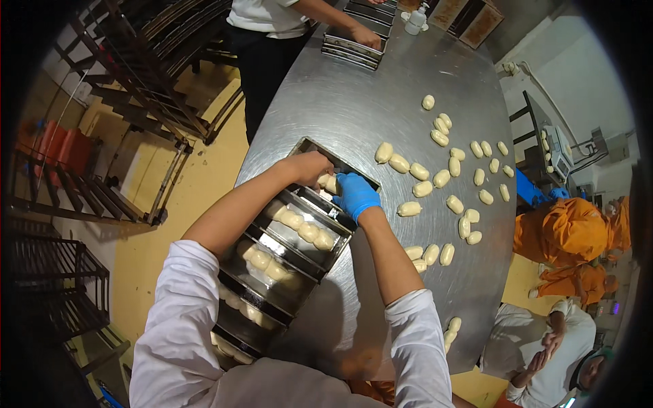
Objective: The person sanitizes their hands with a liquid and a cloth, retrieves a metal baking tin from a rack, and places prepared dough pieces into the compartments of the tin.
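A strapped set of metal loaf pans (311,266) lies at an angle in front of me on the steel table. Rows of pale dough pieces (299,226) sit in several of its compartments. Both my hands reach into the farthest compartment. Bare and curled, my left hand (309,168) closes on the left end of a short row of dough pieces (330,183). At the right end of that row is my right hand (356,195), in a blue glove, its fingers closed against the dough. The undersides of the fingers are hidden.
Many loose dough pieces (422,188) are scattered over the steel table (326,102) to the right. Across it, a person's hand (366,37) touches another pan set (350,51) near a pump bottle (415,20). Dark racks (149,81) stand left. Another person (544,347) is at right.
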`<state>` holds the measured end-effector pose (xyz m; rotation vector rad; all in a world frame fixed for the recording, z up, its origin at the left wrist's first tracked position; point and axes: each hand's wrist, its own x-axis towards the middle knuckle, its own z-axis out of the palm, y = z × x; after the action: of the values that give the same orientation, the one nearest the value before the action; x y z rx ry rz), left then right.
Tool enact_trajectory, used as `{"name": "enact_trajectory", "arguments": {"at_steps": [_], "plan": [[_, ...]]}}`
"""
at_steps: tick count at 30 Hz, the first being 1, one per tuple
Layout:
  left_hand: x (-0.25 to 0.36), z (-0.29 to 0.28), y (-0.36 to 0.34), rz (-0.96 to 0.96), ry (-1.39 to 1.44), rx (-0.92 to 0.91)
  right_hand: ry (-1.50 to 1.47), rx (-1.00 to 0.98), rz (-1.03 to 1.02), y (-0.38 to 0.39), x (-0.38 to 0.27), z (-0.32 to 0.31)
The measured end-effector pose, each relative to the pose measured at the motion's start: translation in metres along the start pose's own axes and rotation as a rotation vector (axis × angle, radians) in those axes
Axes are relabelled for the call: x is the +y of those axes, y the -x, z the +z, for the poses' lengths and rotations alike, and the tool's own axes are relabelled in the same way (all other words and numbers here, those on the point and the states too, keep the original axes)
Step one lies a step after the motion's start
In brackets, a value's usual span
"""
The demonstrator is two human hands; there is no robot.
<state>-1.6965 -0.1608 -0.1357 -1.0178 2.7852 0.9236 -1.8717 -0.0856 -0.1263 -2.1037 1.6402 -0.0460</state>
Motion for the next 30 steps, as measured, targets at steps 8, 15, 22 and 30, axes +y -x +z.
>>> {"name": "enact_trajectory", "arguments": {"at_steps": [8, 15, 22, 30], "plan": [[-0.025, 0.028, 0.003, -0.090, -0.071, 0.103, 0.104, -0.085, -0.049, -0.025, -0.001, 0.024], [0.139, 0.020, 0.162, 0.077, 0.366, 0.739, -0.137, -0.157, -0.044, -0.043, 0.064, 0.034], [0.216, 0.128, 0.429, -0.477, 0.743, 1.229, 0.128, -0.004, -0.145, -0.040, 0.026, 0.027], [0.156, 0.161, 0.530, -1.052, 0.886, 1.545, 0.074, 0.310, -0.108, 0.008, -0.003, 0.008]]}}
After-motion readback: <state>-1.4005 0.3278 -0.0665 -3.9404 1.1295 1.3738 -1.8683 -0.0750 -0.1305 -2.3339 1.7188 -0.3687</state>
